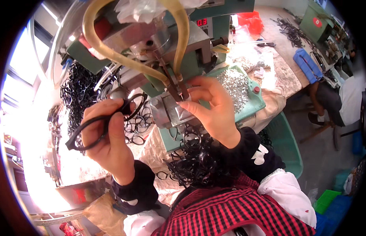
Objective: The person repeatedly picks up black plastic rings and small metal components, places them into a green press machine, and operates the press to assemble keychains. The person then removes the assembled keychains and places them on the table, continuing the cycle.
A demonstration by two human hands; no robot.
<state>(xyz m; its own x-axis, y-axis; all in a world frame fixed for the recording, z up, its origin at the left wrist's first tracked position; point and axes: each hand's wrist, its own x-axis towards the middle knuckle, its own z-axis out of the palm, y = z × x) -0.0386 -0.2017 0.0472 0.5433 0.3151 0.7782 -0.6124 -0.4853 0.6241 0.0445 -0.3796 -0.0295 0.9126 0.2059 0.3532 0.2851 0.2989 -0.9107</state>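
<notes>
My left hand (108, 137) is closed around a black eyeglass frame (81, 128), holding it tilted to the left of the bench machine. One rim of the frame reaches toward the machine. At the machine's working point, my right hand (216, 112) has its thumb and fingers drawn together beside two dark metal prongs (183, 94). Whatever sits between those fingertips is too small to make out. Just under them is a metal block (183, 114). A green tray (253, 107) with many tiny silvery parts (235, 87) lies right of my right hand.
Yellowish hoses (183, 35) loop down to the prongs. Black frames are heaped (78, 84) left of the machine and piled (194, 161) at my lap. A green basket (285, 145) stands at the right. Farther right are a blue holder (307, 65) and a seated person (328, 100).
</notes>
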